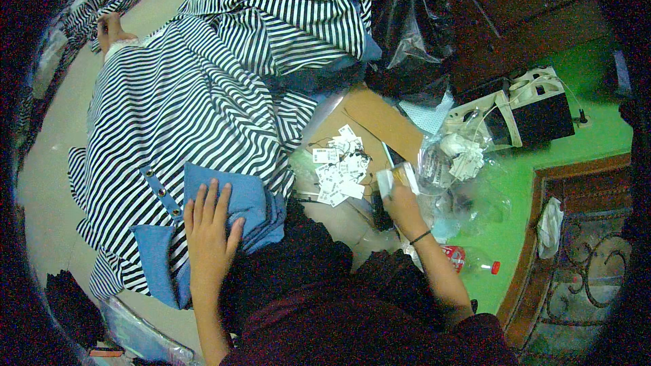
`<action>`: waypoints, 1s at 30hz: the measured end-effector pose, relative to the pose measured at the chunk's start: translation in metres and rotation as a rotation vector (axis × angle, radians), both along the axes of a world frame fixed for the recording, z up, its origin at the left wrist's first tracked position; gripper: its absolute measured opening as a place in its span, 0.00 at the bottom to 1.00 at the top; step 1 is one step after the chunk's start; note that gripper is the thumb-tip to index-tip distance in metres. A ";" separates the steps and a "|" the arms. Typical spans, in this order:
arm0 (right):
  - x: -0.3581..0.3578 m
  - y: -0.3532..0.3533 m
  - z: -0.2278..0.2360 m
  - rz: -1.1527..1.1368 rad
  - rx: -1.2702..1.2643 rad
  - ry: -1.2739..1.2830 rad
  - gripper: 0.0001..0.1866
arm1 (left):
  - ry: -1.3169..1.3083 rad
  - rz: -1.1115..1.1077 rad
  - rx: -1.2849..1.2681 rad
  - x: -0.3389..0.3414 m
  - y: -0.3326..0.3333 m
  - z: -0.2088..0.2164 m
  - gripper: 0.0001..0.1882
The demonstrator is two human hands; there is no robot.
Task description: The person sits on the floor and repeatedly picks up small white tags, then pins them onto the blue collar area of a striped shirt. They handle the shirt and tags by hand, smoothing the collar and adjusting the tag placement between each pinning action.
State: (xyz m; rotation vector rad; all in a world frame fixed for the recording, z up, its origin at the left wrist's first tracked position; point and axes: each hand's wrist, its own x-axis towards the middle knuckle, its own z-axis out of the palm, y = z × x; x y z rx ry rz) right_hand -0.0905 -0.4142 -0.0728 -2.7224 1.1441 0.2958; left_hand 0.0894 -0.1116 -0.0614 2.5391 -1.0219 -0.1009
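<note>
A large black-and-white striped garment (169, 102) with a blue collar (254, 193) and a blue buttoned placket (161, 192) is spread in front of me. My left hand (211, 227) lies flat on the folded blue collar, its fingers a little apart. To the right, my right hand (405, 207) is closed around a small white thing with a yellowish part (399, 177); its kind is not clear. Just left of that hand lies a loose heap of white paper tags (342, 169) with dark strings.
Beyond the tags lies a brown cardboard piece (383, 122). A black plastic bag (410, 41), clear plastic bags (441, 173) and a red-capped bottle (478, 262) lie nearby. A black-and-white device (529, 108) stands by the green wall. Another person's limb (112, 30) shows at upper left.
</note>
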 end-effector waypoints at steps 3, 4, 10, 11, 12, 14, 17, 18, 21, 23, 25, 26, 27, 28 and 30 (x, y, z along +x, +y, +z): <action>0.019 0.008 -0.016 0.045 0.041 -0.148 0.14 | -0.006 0.001 0.009 0.000 0.000 -0.001 0.26; 0.022 0.010 -0.023 0.099 0.036 -0.265 0.14 | -0.009 0.003 0.012 0.000 -0.001 -0.001 0.26; -0.004 0.025 -0.054 0.120 0.120 -0.134 0.17 | -0.006 -0.008 0.003 0.000 -0.001 -0.001 0.26; -0.013 0.025 -0.055 0.103 0.118 -0.063 0.19 | -0.007 -0.005 0.003 0.000 -0.001 0.000 0.26; -0.021 0.025 -0.055 0.085 0.117 0.008 0.21 | -0.007 -0.004 0.004 0.000 -0.001 0.000 0.26; -0.035 0.024 -0.054 0.060 0.097 0.080 0.23 | -0.004 -0.004 0.008 -0.001 -0.001 0.000 0.26; -0.046 0.016 -0.054 0.016 0.076 0.047 0.22 | -0.004 -0.002 0.006 0.000 -0.002 0.000 0.26; -0.047 0.015 -0.056 0.017 0.102 0.024 0.20 | -0.007 -0.003 0.008 0.000 -0.002 0.000 0.26; -0.046 0.008 -0.065 -0.012 0.155 0.006 0.16 | -0.012 -0.003 0.013 0.000 -0.001 0.000 0.26; -0.047 0.003 -0.071 0.050 0.119 -0.040 0.16 | -0.009 -0.001 0.017 0.000 -0.001 0.001 0.26; -0.047 -0.010 -0.075 0.118 0.163 -0.166 0.15 | 0.002 0.001 0.021 0.000 -0.001 0.002 0.26; -0.049 -0.018 -0.075 0.121 0.202 -0.221 0.15 | 0.006 0.001 0.020 0.000 -0.001 0.002 0.26; -0.050 -0.027 -0.075 0.070 0.167 -0.210 0.16 | 0.010 0.000 0.020 0.000 -0.001 0.002 0.26; -0.051 -0.037 -0.076 -0.018 0.147 -0.183 0.17 | 0.014 -0.001 0.019 0.000 -0.001 0.002 0.26; -0.051 -0.051 -0.078 -0.089 0.128 -0.233 0.18 | 0.021 0.000 0.020 0.000 -0.001 0.002 0.26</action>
